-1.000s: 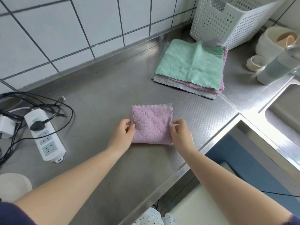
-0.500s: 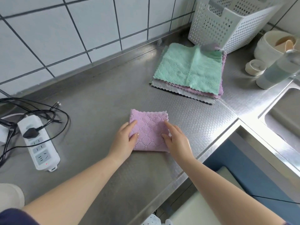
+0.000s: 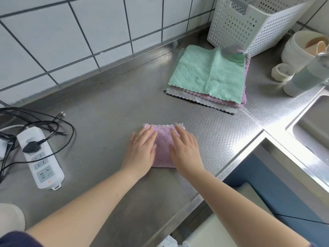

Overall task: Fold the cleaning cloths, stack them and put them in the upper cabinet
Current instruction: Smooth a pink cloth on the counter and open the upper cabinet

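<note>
A folded purple cloth (image 3: 163, 147) lies on the steel counter (image 3: 99, 111) near its front edge. My left hand (image 3: 141, 150) presses flat on the cloth's left half, fingers straight. My right hand (image 3: 185, 148) lies flat on its right half, fingers straight too. Only a strip of cloth shows between the two hands. Farther back to the right sits a pile of unfolded cloths (image 3: 208, 77), a green one on top with purple and grey ones beneath. The upper cabinet is out of view.
A white perforated basket (image 3: 249, 24) stands behind the pile. Right of it are white cups (image 3: 302, 49), a small lid (image 3: 282, 72) and a bottle (image 3: 306, 77). A sink (image 3: 313, 125) lies at right. A power strip (image 3: 40, 157) with black cables sits at left.
Both hands moved from pinching the folded cloth's side edges onto its top, flattening out and sliding toward the far edge. The cloth stays in place.
</note>
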`<state>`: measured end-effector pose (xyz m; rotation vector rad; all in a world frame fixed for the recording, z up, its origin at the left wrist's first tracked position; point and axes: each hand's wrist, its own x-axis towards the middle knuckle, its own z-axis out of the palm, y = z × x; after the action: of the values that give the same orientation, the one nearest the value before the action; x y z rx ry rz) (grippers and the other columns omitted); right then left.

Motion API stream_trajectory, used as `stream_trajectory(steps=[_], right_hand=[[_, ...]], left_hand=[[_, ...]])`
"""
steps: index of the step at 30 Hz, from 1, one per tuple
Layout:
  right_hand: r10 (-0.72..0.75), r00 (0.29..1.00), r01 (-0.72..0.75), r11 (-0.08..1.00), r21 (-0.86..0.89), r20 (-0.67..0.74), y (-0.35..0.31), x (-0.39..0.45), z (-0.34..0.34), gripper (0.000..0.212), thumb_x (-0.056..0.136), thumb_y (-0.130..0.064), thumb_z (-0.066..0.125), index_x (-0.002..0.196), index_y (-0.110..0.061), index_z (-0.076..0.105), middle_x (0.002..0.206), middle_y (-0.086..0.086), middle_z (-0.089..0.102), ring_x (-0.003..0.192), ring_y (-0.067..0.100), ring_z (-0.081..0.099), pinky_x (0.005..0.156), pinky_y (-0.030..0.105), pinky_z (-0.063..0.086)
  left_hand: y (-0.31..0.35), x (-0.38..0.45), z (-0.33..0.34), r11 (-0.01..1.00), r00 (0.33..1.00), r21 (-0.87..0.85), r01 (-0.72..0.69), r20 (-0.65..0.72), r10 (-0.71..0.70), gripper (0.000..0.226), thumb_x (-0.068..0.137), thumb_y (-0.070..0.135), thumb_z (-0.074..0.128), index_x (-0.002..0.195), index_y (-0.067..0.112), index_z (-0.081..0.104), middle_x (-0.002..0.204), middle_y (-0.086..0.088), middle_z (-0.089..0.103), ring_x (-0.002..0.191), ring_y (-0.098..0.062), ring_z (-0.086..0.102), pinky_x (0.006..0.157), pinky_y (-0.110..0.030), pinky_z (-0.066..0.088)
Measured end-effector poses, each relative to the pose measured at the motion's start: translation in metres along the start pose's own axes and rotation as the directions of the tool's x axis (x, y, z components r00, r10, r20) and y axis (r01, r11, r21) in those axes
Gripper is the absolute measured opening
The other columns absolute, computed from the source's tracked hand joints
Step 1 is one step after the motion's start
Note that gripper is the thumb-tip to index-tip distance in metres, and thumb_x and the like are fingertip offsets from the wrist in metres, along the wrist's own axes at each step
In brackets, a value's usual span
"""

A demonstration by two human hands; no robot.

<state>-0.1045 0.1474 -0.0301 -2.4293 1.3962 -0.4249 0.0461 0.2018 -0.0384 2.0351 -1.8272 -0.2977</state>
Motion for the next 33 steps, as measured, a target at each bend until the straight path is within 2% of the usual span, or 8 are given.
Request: stream_trajectory(steps=[3, 6, 9, 14, 19, 22, 28, 33], right_hand=[[-0.062, 0.992, 0.074, 0.991, -0.112, 0.107, -0.014, 0.008, 0.012, 0.049, 0.084, -0.023, 0.035, 0.125, -0.011, 0.059, 0.133, 0.009, 0.057, 0.123, 0.028, 0.054, 0.097, 0.052, 0.043], [-0.019, 0.978, 0.057, 0.982, -0.181, 0.206, -0.012, 0.009, 0.026, 0.049, 0.082, -0.026, 0.037, 0.124, -0.014, 0.06, 0.129, 0.004, 0.061, 0.121, 0.024, 0.057, 0.093, 0.052, 0.049], [0.023, 0.976, 0.027, 0.975, -0.221, 0.218, -0.006, 0.008, 0.032, 0.051, 0.085, -0.034, 0.037, 0.128, -0.017, 0.058, 0.134, 0.002, 0.057, 0.126, 0.021, 0.052, 0.099, 0.055, 0.042], [0.054, 0.975, 0.009, 0.958, -0.285, 0.215, 0.01, 0.006, 0.031, 0.066, 0.086, -0.056, 0.03, 0.14, -0.019, 0.044, 0.147, 0.005, 0.042, 0.137, 0.022, 0.038, 0.106, 0.058, 0.028], [0.098, 0.963, -0.02, 0.955, -0.297, 0.251, 0.02, 0.006, 0.03, 0.087, 0.082, -0.072, 0.007, 0.151, -0.018, 0.013, 0.159, 0.003, 0.01, 0.147, 0.02, 0.005, 0.116, 0.054, 0.007], [0.119, 0.96, -0.038, 0.951, -0.306, 0.252, 0.023, 0.005, 0.029, 0.091, 0.08, -0.073, 0.003, 0.151, -0.016, 0.006, 0.16, 0.003, 0.005, 0.147, 0.021, 0.0, 0.116, 0.054, 0.003], [0.114, 0.962, -0.034, 0.951, -0.307, 0.249, 0.023, 0.006, 0.03, 0.092, 0.08, -0.073, 0.0, 0.151, -0.016, 0.005, 0.16, 0.003, 0.004, 0.147, 0.021, -0.002, 0.117, 0.054, 0.002], [0.11, 0.966, -0.038, 0.954, -0.298, 0.232, 0.023, 0.005, 0.031, 0.092, 0.079, -0.073, 0.001, 0.151, -0.015, 0.008, 0.16, 0.005, 0.006, 0.147, 0.022, 0.001, 0.116, 0.054, 0.004]], left_hand=[[0.001, 0.007, 0.005, 0.989, 0.988, 0.137, -0.049, 0.153, 0.028, 0.052, 0.084, 0.019, 0.027, 0.127, 0.005, 0.055, 0.135, -0.011, 0.053, 0.129, -0.029, 0.047, 0.105, -0.054, 0.027], [-0.004, 0.009, 0.013, 0.98, 0.968, 0.194, -0.032, 0.25, -0.018, 0.062, 0.087, 0.028, 0.011, 0.14, 0.013, 0.04, 0.15, -0.001, 0.035, 0.141, -0.019, 0.028, 0.115, -0.047, 0.011], [-0.009, 0.009, 0.018, 0.967, 0.961, 0.254, -0.022, 0.273, -0.05, 0.059, 0.088, 0.032, 0.017, 0.139, 0.015, 0.042, 0.148, 0.0, 0.038, 0.139, -0.018, 0.033, 0.111, -0.053, 0.02], [-0.013, 0.009, 0.02, 0.955, 0.963, 0.296, 0.006, 0.255, -0.085, 0.065, 0.085, 0.041, 0.016, 0.143, 0.017, 0.034, 0.154, -0.001, 0.024, 0.143, -0.018, 0.02, 0.113, -0.054, 0.013], [-0.024, 0.014, 0.02, 0.939, 0.947, 0.334, 0.082, 0.266, -0.177, 0.086, 0.076, 0.059, 0.001, 0.149, 0.016, 0.007, 0.158, -0.005, -0.002, 0.146, -0.02, 0.0, 0.115, -0.051, -0.003], [-0.026, 0.015, 0.016, 0.933, 0.941, 0.348, 0.094, 0.274, -0.197, 0.091, 0.073, 0.063, -0.005, 0.149, 0.014, 0.002, 0.158, -0.01, 0.001, 0.146, -0.024, -0.004, 0.116, -0.047, -0.005], [-0.021, -0.005, -0.001, 0.981, 0.974, -0.04, 0.188, 0.134, -0.181, 0.049, 0.093, 0.03, 0.047, 0.139, 0.014, 0.04, 0.148, -0.005, 0.038, 0.142, -0.019, 0.022, 0.115, -0.028, 0.015], [-0.01, -0.007, -0.009, 0.902, 0.952, -0.306, 0.305, 0.121, -0.281, 0.04, 0.09, 0.016, 0.055, 0.13, 0.016, 0.053, 0.14, -0.002, 0.048, 0.131, -0.017, 0.042, 0.107, -0.023, 0.029]])
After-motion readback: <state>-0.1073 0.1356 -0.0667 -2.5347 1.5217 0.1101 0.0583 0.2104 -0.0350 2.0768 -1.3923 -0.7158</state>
